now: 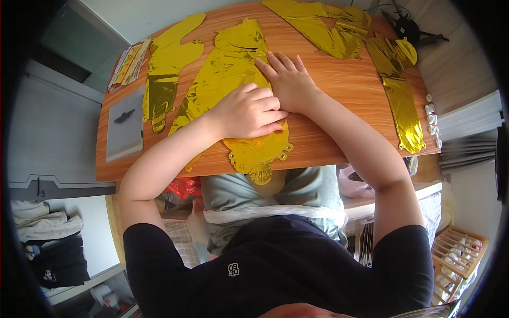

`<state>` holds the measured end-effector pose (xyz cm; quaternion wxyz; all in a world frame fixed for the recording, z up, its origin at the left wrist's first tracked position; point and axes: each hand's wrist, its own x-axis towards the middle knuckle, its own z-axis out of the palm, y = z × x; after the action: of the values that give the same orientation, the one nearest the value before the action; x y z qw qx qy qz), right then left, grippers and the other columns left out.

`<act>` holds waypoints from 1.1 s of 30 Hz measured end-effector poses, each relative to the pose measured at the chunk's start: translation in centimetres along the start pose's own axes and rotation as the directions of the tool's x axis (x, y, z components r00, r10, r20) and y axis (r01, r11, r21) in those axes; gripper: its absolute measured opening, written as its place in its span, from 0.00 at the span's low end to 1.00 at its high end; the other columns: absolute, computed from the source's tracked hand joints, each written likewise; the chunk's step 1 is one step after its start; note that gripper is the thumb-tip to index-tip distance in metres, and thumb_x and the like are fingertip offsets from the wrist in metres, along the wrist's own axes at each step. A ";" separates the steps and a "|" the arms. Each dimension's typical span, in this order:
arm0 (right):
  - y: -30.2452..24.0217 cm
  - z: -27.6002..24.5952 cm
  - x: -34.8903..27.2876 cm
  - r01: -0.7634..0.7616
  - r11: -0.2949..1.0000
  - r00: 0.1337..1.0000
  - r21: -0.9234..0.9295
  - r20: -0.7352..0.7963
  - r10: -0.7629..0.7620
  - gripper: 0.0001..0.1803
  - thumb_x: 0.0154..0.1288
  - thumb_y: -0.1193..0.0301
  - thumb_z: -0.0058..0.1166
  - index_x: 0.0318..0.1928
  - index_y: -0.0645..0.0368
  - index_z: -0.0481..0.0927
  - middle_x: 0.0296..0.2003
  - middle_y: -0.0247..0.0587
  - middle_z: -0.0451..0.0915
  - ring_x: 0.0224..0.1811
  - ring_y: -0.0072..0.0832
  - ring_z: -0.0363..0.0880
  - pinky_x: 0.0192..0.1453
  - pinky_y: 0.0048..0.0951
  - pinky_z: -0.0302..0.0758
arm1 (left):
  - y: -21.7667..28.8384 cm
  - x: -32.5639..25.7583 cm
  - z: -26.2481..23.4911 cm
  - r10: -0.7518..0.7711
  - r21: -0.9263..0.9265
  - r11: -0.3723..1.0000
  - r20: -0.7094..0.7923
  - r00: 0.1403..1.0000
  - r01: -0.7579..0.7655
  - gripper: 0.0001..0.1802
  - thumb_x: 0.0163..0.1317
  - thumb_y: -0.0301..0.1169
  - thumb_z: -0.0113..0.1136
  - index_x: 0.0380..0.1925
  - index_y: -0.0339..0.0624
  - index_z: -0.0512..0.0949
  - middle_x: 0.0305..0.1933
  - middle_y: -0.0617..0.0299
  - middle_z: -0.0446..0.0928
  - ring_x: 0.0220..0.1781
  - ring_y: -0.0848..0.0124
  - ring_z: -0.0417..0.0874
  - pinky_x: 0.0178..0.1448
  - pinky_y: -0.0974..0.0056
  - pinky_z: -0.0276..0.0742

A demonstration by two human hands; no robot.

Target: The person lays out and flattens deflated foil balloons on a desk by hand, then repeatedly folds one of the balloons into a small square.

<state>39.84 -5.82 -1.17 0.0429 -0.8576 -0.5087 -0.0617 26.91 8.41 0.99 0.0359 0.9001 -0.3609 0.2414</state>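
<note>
A flat, uninflated gold foil balloon [233,58] lies in front of me on the wooden table, its tabbed lower end hanging over the near edge. My left hand [250,112] rests on the balloon's middle with its fingers curled in on the foil; the fingertips are partly hidden. Just beyond and to the right, my right hand [289,82] lies palm down with its fingers spread, across the balloon's right edge and the bare wood. The two hands are close together, and they cover part of the foil.
More flat gold foil balloons lie at the left [164,69], far right [339,32] and right edge [400,100]. A clear plastic sleeve [124,135] and printed cards [129,63] are at the left. Small white coils [431,119] line the table's [339,100] right edge.
</note>
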 end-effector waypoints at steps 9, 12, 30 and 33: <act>-0.3 -0.2 0.0 0.003 1.000 1.000 0.014 0.006 -0.004 0.45 0.70 0.50 0.52 0.82 0.47 0.53 0.81 0.52 0.53 0.84 0.48 0.48 0.84 0.60 0.46 | 0.8 -0.4 -0.9 -0.076 -0.219 0.970 0.129 0.989 0.103 0.19 0.62 0.44 0.70 0.51 0.52 0.88 0.48 0.68 0.80 0.55 0.65 0.78 0.62 0.56 0.72; -0.2 0.1 -0.1 -0.019 0.999 0.999 0.030 -0.040 0.020 0.45 0.74 0.36 0.43 0.81 0.46 0.57 0.80 0.50 0.55 0.84 0.47 0.50 0.85 0.59 0.45 | 0.7 -1.3 -2.8 -0.161 -0.270 0.942 0.151 0.975 0.198 0.21 0.65 0.41 0.68 0.57 0.54 0.85 0.51 0.65 0.80 0.58 0.61 0.77 0.65 0.54 0.69; -0.2 0.2 0.0 -0.005 0.999 0.997 0.042 -0.082 0.008 0.51 0.70 0.29 0.41 0.80 0.51 0.59 0.79 0.51 0.59 0.83 0.46 0.52 0.83 0.59 0.47 | -0.8 -6.3 -5.8 -0.298 -0.187 0.913 0.300 0.906 0.362 0.17 0.52 0.24 0.64 0.42 0.54 0.86 0.50 0.68 0.79 0.59 0.64 0.77 0.67 0.56 0.65; -0.1 0.3 0.1 -0.019 0.998 0.998 0.066 -0.065 0.023 0.53 0.70 0.27 0.38 0.81 0.52 0.56 0.80 0.49 0.57 0.84 0.44 0.50 0.84 0.58 0.46 | -0.9 -4.6 -5.2 -0.275 -0.233 0.908 0.293 0.916 0.348 0.18 0.51 0.25 0.65 0.45 0.52 0.84 0.51 0.66 0.77 0.60 0.63 0.75 0.67 0.55 0.65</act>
<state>39.81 -5.70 -1.45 0.0882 -0.8585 -0.4998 -0.0727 22.47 13.23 3.53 0.1551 0.9554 -0.2435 0.0618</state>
